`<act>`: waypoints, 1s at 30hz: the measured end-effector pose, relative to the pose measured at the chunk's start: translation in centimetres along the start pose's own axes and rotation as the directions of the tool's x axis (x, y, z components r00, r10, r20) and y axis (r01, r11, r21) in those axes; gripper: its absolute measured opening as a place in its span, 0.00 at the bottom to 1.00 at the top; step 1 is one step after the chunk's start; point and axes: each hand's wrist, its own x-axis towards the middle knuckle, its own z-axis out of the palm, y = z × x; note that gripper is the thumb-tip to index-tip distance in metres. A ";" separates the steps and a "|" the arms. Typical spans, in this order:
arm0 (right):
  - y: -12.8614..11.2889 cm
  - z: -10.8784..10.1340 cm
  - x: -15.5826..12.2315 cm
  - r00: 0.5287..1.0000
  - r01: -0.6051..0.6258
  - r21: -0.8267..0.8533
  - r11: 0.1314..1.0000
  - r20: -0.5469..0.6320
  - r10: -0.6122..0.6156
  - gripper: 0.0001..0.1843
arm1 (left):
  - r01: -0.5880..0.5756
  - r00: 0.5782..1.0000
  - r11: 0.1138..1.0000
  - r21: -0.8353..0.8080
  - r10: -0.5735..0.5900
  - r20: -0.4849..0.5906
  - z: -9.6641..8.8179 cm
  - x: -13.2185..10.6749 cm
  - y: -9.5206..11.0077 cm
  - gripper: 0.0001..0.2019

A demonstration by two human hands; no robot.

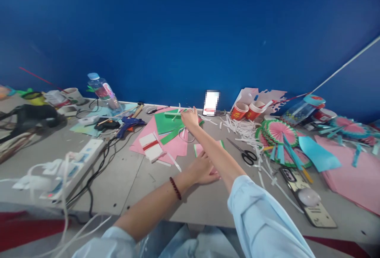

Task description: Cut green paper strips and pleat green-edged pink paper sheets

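My left hand point(205, 169), with a dark red bead bracelet on its wrist, lies on a pink sheet with green edges point(199, 149) near the table's front, fingers apart. Over it crosses my right arm, reaching to the far side. There, my right hand point(190, 118) is closed in a pinch beside a pale green strip point(172, 114); what its fingertips hold is too small to make out. Beneath are green paper point(163, 122) and larger pink sheets point(175, 152). A white bundle with a red band point(151, 146) rests on the pink paper.
Black scissors point(248, 156) and white paper scraps point(242, 129) lie to the right, beside pink-green paper fans point(279, 133) and a phone point(308, 198). A lit phone point(210, 103) leans on the wall. At left are a glue gun point(129, 125), bottle point(103, 92) and power strip point(75, 167).
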 end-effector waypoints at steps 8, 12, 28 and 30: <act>1.3 -5.3 -2.0 0.922 -0.181 0.924 0.338 0.039 0.386 0.10 | 0.000 1.000 1.000 -0.028 0.001 0.016 -1.3 0.1 0.2 0.25; 2.4 -8.0 -9.3 0.933 -0.210 0.977 -0.029 0.209 0.294 0.11 | 0.004 1.000 0.998 -0.064 -0.004 0.003 -1.5 0.3 0.3 0.22; 4.1 -6.5 -22.5 0.846 -0.482 0.791 -0.377 0.532 0.033 0.14 | 0.141 0.911 0.575 -0.806 -0.395 -0.122 -3.5 0.6 -0.2 0.17; 3.9 -6.0 -22.8 0.836 -0.522 0.812 -0.263 0.548 0.033 0.14 | 0.181 0.858 0.498 -0.848 -0.501 -0.111 -3.8 0.8 -0.2 0.17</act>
